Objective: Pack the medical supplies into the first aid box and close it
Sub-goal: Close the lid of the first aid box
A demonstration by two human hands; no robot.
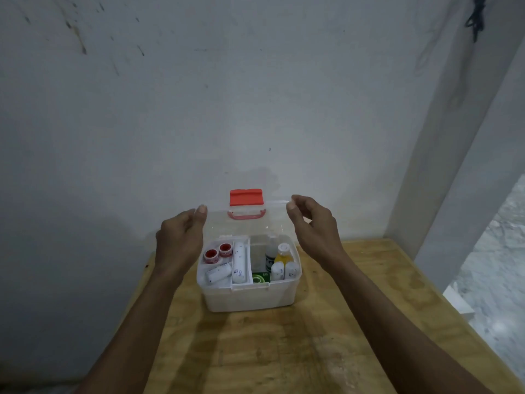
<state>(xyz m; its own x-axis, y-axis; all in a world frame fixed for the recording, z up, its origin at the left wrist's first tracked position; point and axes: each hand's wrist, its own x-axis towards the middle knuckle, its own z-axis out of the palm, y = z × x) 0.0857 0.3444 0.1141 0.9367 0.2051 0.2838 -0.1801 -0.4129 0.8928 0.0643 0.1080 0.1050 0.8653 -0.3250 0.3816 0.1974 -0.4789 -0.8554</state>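
Note:
A translucent white first aid box (250, 298) stands on the wooden table (284, 351). Its clear lid (247, 223) stands upright, with a red latch (246, 197) and red handle (246, 215). My left hand (181, 240) pinches the lid's left top corner and my right hand (312, 226) pinches its right top corner. Inside, the left tray holds two red tape rolls (217, 252) and white bandage rolls (239, 262). The right compartment holds bottles (281, 255), two small white rolls (285, 270) and a green item (260, 277).
A stained white wall (199, 109) rises right behind the box. A white pillar (454, 152) stands at the right, with pale floor (494, 268) beyond the table's right edge. Bare wood lies in front of the box.

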